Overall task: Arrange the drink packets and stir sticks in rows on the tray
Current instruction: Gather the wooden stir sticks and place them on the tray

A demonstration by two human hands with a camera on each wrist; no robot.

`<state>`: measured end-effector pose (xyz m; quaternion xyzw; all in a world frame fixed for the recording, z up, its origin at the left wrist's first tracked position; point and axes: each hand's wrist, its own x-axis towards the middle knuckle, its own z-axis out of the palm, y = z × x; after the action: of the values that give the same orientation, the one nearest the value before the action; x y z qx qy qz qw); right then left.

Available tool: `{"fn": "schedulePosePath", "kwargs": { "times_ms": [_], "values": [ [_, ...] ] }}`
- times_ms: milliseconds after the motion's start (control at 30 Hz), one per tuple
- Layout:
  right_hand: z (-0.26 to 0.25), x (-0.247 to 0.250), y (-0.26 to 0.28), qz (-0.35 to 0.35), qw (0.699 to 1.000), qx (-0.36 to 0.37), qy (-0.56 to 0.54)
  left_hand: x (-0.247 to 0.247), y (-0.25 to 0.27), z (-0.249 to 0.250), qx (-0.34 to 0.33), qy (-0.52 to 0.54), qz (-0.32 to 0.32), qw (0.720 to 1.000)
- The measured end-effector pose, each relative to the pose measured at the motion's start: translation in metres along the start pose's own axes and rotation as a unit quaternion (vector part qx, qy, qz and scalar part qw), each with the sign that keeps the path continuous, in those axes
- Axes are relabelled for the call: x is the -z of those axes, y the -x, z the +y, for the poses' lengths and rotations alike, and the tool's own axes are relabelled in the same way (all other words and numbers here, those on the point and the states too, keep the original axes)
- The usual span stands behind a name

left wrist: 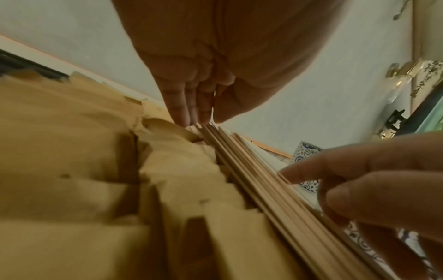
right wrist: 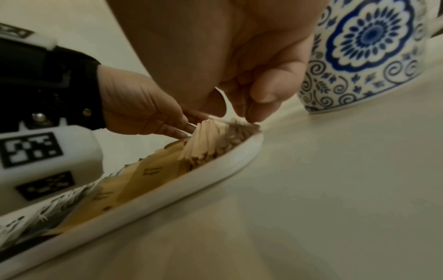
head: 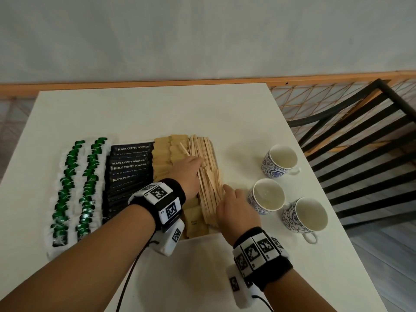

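White table (head: 157,113), long white tray (right wrist: 196,181) on it, packed in rows running left to right: green-tagged tea bags (head: 74,190), black coffee powder packets (head: 129,167), tan packets (head: 166,152), then wooden stir sticks (head: 208,154) along the tray's right edge. Three blue-patterned cups (head: 279,162) stand on the table just right of the tray, all upright. Black slatted chair (head: 364,149) beyond the table's right edge. Left hand (head: 188,171) lies over the tan packets, fingers straight and together, tips touching the left side of the stick row. Right hand (head: 235,209) at the near right end of the row, fingers bent, tips pinching stick ends against the thumb
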<state>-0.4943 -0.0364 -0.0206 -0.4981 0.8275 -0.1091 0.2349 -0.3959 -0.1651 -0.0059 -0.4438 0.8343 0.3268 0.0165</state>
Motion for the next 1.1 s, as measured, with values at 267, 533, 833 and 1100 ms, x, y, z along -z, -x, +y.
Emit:
{"fn": "schedulePosePath", "kwargs": {
  "times_ms": [267,533,833,1100],
  "values": [
    [0.019,-0.004,0.016,-0.009,0.998,0.040,-0.050,-0.005,0.000,-0.004,-0.006,0.003,0.020,1.000],
    [0.033,-0.011,0.020,0.018,0.996,0.073,-0.056,-0.007,-0.005,-0.001,0.003,-0.035,-0.003,0.999],
    [0.033,-0.006,0.011,0.015,0.993,0.028,-0.113,-0.001,-0.016,-0.004,0.025,-0.021,0.068,0.997],
    [0.028,-0.005,0.006,0.015,0.991,0.024,-0.130,0.009,-0.021,-0.019,0.084,-0.007,0.083,0.993]
  ]
}}
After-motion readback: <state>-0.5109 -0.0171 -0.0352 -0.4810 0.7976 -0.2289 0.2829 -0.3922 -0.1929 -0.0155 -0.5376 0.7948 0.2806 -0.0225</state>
